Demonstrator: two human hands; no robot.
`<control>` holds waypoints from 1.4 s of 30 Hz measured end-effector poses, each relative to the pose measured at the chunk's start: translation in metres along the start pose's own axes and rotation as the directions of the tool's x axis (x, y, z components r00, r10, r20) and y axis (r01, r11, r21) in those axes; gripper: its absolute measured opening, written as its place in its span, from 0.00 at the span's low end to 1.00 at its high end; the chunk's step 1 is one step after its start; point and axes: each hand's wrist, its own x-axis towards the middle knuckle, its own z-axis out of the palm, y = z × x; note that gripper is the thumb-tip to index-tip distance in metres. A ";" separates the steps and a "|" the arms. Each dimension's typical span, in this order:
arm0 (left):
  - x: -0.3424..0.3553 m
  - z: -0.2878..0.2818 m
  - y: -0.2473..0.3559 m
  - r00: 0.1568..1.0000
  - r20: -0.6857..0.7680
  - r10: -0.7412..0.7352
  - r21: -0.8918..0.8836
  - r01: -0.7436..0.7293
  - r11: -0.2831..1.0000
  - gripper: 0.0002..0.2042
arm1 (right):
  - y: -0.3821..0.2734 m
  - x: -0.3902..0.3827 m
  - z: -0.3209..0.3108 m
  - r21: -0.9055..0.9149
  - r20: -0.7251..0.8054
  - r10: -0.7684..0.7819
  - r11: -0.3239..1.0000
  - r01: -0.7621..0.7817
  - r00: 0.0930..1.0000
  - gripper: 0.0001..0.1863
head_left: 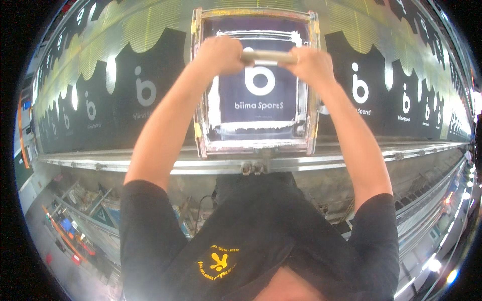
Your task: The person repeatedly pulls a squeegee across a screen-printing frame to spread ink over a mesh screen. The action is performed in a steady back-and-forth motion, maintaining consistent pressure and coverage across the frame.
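Writing: white emblem (249,83) above white lettering (259,106) on framed screen (197,110); like prints on dark cloth pieces (165,65) either side; yellow emblem (219,260) on black shirt (266,215) | Hands: left hand (219,54), right hand (315,65) wrap the ends of a bar handle (268,56) over the screen's upper half | Surface: yellowish table (346,15), metal rail (321,165) | Room: bright lamps (435,265) at right

Free room above dark panels (153,70) both sides, screen frame (226,148) between as obstacle.
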 end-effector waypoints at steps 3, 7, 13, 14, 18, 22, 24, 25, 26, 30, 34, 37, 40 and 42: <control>0.063 -0.032 -0.023 0.998 -0.066 0.013 0.024 -0.012 1.000 0.26 | 0.021 0.073 -0.010 -0.070 0.007 0.055 0.996 -0.054 0.998 0.21; 0.097 -0.013 -0.039 0.984 -0.178 0.014 0.012 -0.012 1.000 0.28 | 0.028 0.094 0.013 -0.078 -0.045 0.082 0.993 -0.086 0.996 0.22; 0.033 0.034 -0.013 0.982 -0.186 -0.037 -0.081 0.022 0.996 0.25 | 0.015 0.029 0.037 -0.046 -0.122 -0.011 0.999 0.005 0.993 0.22; 0.015 0.045 -0.005 0.981 -0.194 -0.024 -0.094 0.006 0.996 0.24 | 0.012 0.006 0.043 -0.053 -0.105 -0.015 0.999 0.010 0.994 0.19; -0.076 0.093 0.039 0.990 -0.087 -0.110 -0.185 0.092 0.978 0.18 | -0.006 -0.100 0.074 -0.001 -0.198 -0.128 0.991 0.131 0.972 0.10; -0.142 0.136 0.062 0.973 -0.219 -0.072 -0.226 0.021 0.974 0.16 | -0.033 -0.170 0.078 0.029 -0.271 -0.128 0.990 0.141 0.954 0.07; -0.146 0.134 0.063 0.971 -0.233 -0.056 -0.225 0.002 0.974 0.13 | -0.035 -0.177 0.076 0.046 -0.287 -0.149 0.985 0.169 0.946 0.07; -0.146 0.129 0.063 0.969 -0.241 -0.047 -0.226 -0.009 0.974 0.13 | -0.034 -0.176 0.073 0.050 -0.258 -0.158 0.983 0.177 0.953 0.07; -0.144 0.121 0.060 0.995 -0.089 -0.036 -0.214 0.016 0.977 0.15 | -0.033 -0.172 0.068 0.054 -0.228 -0.167 0.981 0.184 0.959 0.08; -0.103 0.057 0.043 0.968 0.253 -0.007 -0.131 0.041 0.990 0.26 | -0.028 -0.120 0.025 0.087 0.078 -0.133 0.988 0.127 0.988 0.19; -0.021 0.010 0.006 0.994 0.100 -0.050 -0.096 0.059 0.994 0.26 | -0.007 -0.017 -0.001 0.009 0.069 -0.046 0.999 0.046 0.997 0.27; 0.050 -0.013 -0.023 1.000 0.012 -0.008 -0.011 0.008 1.000 0.27 | 0.015 0.059 -0.008 -0.051 0.068 0.013 0.999 -0.009 0.998 0.26; 0.079 -0.006 -0.031 0.997 -0.079 -0.020 -0.018 0.018 1.000 0.26 | 0.023 0.080 0.001 -0.110 0.044 0.033 0.994 -0.028 0.998 0.27; 0.077 0.003 -0.032 0.988 -0.156 0.014 0.005 -0.014 1.000 0.29 | 0.021 0.080 0.009 -0.139 0.024 0.033 0.990 -0.030 0.999 0.27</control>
